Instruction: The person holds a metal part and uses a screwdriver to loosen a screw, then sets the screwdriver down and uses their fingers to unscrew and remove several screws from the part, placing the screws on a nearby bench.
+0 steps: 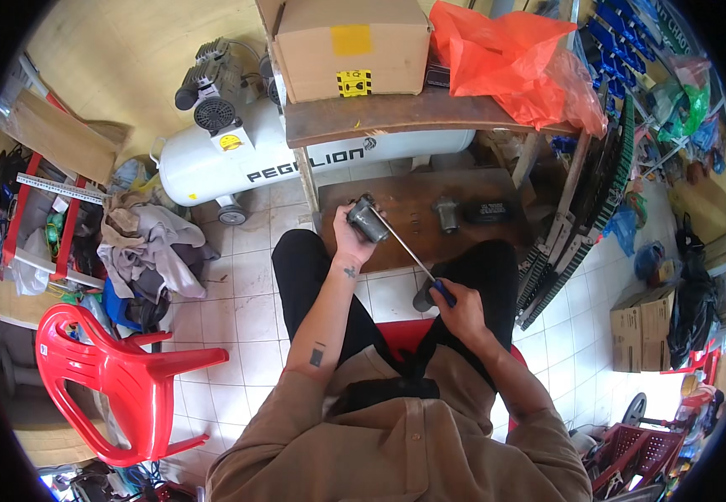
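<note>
My left hand is closed around a dark grey cylindrical metal part, held tilted over the low wooden board. My right hand grips the blue handle of a long screwdriver; its shaft reaches up and left to the metal part's top end, though I cannot tell if the tip touches. A similar metal part stands on the board, beside a black elongated item. A dark object, partly hidden, sits below my right hand.
A white air compressor lies behind the wooden bench, which carries a cardboard box and orange plastic bag. A red chair and piled cloth are at left; black rails lean at right, near stacked cartons.
</note>
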Motion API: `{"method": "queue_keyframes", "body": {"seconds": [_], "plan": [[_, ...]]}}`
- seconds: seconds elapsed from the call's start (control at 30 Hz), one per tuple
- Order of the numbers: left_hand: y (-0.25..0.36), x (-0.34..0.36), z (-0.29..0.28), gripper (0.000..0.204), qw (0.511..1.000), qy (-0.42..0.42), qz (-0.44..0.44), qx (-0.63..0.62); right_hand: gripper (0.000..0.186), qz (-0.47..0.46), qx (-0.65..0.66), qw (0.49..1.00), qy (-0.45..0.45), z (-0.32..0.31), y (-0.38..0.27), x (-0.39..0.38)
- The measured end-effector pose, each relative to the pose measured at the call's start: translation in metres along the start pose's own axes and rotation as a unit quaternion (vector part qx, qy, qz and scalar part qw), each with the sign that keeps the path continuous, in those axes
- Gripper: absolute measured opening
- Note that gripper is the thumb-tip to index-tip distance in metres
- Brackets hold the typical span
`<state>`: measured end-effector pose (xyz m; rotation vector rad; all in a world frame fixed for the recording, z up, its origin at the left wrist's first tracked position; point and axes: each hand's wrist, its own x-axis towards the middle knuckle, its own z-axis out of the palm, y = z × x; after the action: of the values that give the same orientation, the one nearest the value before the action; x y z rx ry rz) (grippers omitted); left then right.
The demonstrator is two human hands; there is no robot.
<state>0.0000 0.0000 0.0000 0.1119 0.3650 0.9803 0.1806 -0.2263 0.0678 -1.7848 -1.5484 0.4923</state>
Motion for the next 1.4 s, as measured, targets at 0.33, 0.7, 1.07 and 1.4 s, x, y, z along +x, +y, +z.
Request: {"method": "queue_keyframes", "body": {"seconds": [0.33,0.7,1.07,1.4], "plan": [[-0.004,-0.001,0.015,0.039,0.999,0.042,0.007,0.018,0.032,0.057,0.096,0.992,-0.067,-0.003,0.016,0.008],[-0.003,-0.004,0.015,0.039,1.0,0.015,-0.005,-0.003,0.034,0.185,0.283,0.931,-0.136,0.003,0.014,0.004],[0.002,-0.009,0.019,0.038,0.999,0.023,-0.01,0.021,0.036,0.137,0.185,0.967,-0.111,0.003,0.008,0.004],[0.004,-0.007,0.006,0.03,0.997,0.076,0.007,-0.004,0.034,0.152,0.193,0.963,-0.106,0.015,0.013,0.003]]}}
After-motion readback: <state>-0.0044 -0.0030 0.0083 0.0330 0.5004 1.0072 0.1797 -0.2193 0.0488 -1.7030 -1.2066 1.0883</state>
